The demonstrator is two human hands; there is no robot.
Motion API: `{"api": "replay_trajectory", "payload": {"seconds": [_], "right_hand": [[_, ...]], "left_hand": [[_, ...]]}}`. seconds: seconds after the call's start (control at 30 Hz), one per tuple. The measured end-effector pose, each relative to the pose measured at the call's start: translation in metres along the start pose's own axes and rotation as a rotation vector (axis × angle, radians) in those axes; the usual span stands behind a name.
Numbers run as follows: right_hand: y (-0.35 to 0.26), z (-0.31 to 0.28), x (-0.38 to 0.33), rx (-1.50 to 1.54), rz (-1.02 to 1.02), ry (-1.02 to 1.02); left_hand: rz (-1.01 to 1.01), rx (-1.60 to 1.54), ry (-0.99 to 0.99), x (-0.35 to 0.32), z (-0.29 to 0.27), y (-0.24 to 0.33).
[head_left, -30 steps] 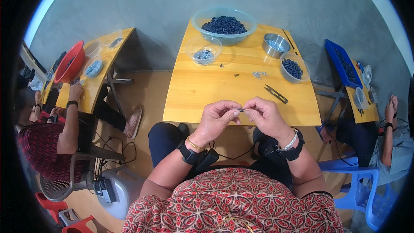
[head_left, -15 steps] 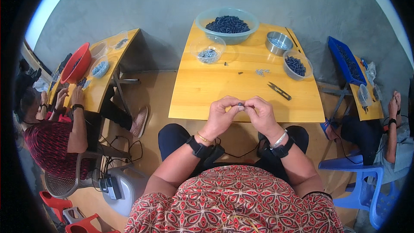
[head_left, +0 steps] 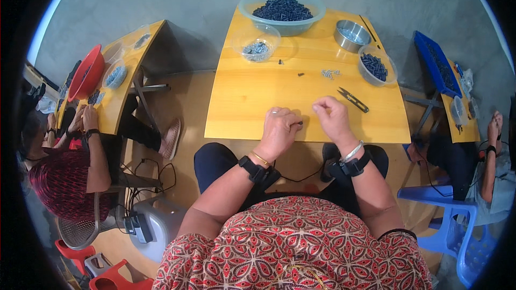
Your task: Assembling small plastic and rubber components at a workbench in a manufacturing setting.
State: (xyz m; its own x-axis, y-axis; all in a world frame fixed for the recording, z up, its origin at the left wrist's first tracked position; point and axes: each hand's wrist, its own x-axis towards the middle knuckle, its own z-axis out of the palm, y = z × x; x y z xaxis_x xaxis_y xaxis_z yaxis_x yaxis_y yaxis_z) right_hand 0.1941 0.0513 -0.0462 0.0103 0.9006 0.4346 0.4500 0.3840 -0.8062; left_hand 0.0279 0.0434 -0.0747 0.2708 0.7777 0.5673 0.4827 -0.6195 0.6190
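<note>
Plainly, in the head view, the left hand (head_left: 282, 128) pinches a small dark piece (head_left: 300, 124) at its fingertips, just above the near edge of the yellow surface (head_left: 242, 104). The right hand (head_left: 331, 116) is apart from it, just to its right, its thumb and fingers drawn close together; whether anything sits between them cannot be told.

Beyond the hands lie black snips (head_left: 353, 100), a small heap of silvery bits (head_left: 330, 74) and two loose dark pieces (head_left: 301, 74). A clear tub (head_left: 389, 76) of dark pieces, a steel bowl (head_left: 349, 46), a clear bowl (head_left: 273, 49) and a large pale basin (head_left: 282, 28) stand farther out.

The likeliest trouble is a drop: the piece is tiny and pinched by its end, so a loose grip could send it over the near edge to the person's lap or the floor. A careless reach by the right hand might also knock the snips or scatter the silvery bits.

No brand, label or writing can be read.
</note>
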Motion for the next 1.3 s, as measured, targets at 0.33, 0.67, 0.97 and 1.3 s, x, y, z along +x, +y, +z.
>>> {"api": "replay_trajectory", "payload": {"seconds": [0.33,0.67,0.97,1.3], "right_hand": [[0.011,-0.015,-0.015,-0.089,0.024,-0.147],[0.015,-0.013,-0.005,-0.225,-0.092,-0.221],[0.027,0.02,0.086,-0.377,0.021,-0.25],[0.045,0.042,0.108,-0.61,-0.064,-0.409]], "left_hand": [[-0.011,0.081,0.014,-0.003,-0.001,0.005],[-0.592,-0.813,0.132,0.006,-0.021,-0.011],[-0.675,-1.432,0.186,-0.002,-0.036,-0.03],[-0.672,-1.602,0.16,0.001,-0.04,-0.038]]}}
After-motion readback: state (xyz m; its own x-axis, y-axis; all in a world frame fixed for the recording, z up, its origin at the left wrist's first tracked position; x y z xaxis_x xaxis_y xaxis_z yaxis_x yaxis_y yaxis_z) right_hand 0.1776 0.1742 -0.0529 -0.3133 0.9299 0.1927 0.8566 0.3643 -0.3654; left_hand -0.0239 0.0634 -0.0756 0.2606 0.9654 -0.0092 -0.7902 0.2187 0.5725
